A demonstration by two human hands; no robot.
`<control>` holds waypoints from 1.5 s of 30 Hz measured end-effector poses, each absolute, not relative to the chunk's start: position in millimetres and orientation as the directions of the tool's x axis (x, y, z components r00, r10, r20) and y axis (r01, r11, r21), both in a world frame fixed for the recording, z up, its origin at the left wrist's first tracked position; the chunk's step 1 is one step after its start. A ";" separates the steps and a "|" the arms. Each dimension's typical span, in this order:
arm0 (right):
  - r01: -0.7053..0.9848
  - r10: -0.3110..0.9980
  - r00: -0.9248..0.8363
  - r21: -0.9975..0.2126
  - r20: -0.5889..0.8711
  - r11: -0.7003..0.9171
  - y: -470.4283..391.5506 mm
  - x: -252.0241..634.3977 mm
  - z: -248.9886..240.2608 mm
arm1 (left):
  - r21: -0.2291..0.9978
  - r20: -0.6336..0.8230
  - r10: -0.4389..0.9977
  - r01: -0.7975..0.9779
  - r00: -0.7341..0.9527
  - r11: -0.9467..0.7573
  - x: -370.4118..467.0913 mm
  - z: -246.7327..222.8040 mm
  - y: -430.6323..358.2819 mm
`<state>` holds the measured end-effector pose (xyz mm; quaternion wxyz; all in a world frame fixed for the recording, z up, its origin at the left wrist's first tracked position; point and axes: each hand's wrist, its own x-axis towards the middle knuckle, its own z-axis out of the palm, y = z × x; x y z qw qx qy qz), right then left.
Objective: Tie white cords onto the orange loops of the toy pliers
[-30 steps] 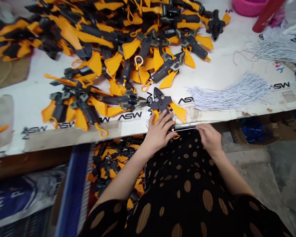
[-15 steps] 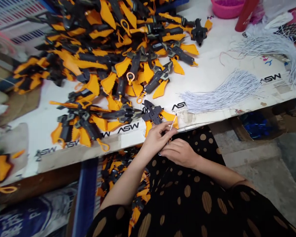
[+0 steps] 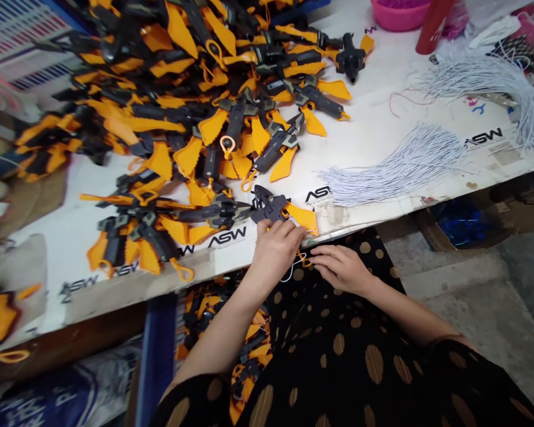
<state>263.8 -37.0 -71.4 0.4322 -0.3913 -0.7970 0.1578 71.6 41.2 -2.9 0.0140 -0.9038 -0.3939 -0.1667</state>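
A black and orange toy piece [image 3: 271, 207] lies at the table's front edge. My left hand [image 3: 276, 246] is wrapped over its near part, fingers bent round it. From beneath that hand an orange loop [image 3: 304, 259] with a thin white string [image 3: 288, 273] sticks out past the edge. Just right of the loop is my right hand [image 3: 340, 268], its fingers stretched out and slightly apart, with nothing visible held in them; the fingertips are close to the loop, and whether they touch it I cannot tell.
Many similar toys [image 3: 235, 118] are heaped on the table at left and centre. White strings [image 3: 396, 172] lie in a bundle at right, with another bundle [image 3: 493, 83] behind. A red bottle [image 3: 432, 26] and pink basin [image 3: 400, 15] stand at the back. More toys [image 3: 251, 344] are below the table.
My right hand has moved away from my left and its fingers have opened. My left hand has shifted from pinching the white string to lying over the toy piece. The orange loop now shows more.
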 end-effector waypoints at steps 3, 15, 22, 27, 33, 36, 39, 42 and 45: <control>0.509 0.775 -0.277 -0.598 0.568 0.620 -31.0 272.2 -71.4 | 0.121 0.339 0.706 0.715 0.622 -0.688 76.0 -5.6 39.4; 0.626 0.889 -0.124 -0.660 0.441 0.415 -6.1 283.8 -59.5 | 0.045 0.353 0.665 0.698 0.658 -0.715 81.8 -7.4 43.5; 0.846 0.991 -0.137 -0.520 -0.002 0.117 9.5 269.8 -24.7 | 0.049 0.356 0.696 0.731 0.624 -0.681 94.5 -10.7 51.3; 0.884 0.985 -0.124 -0.463 -0.119 0.055 11.8 265.7 -12.6 | 0.118 0.318 0.715 0.723 0.622 -0.681 96.9 -10.6 56.5; 0.876 0.986 -0.131 -0.478 -0.107 0.064 8.5 264.8 -14.9 | 0.136 0.295 0.685 0.681 0.666 -0.720 93.9 -6.1 58.5; 0.866 0.989 -0.123 -0.496 -0.082 0.067 8.4 265.6 -18.5 | 0.140 0.312 0.690 0.687 0.653 -0.713 87.4 1.7 56.4; 0.862 0.992 -0.111 -0.502 -0.051 0.071 8.3 265.9 -22.1 | 0.128 0.309 0.705 0.707 0.638 -0.696 80.7 8.5 52.5; 0.869 0.994 -0.104 -0.490 -0.032 0.076 7.7 265.1 -24.3 | 0.086 0.298 0.691 0.702 0.659 -0.707 78.1 9.4 49.2; 0.875 0.995 -0.097 -0.478 -0.018 0.077 7.0 263.3 -24.9 | 0.068 0.305 0.683 0.700 0.664 -0.711 80.6 4.3 47.6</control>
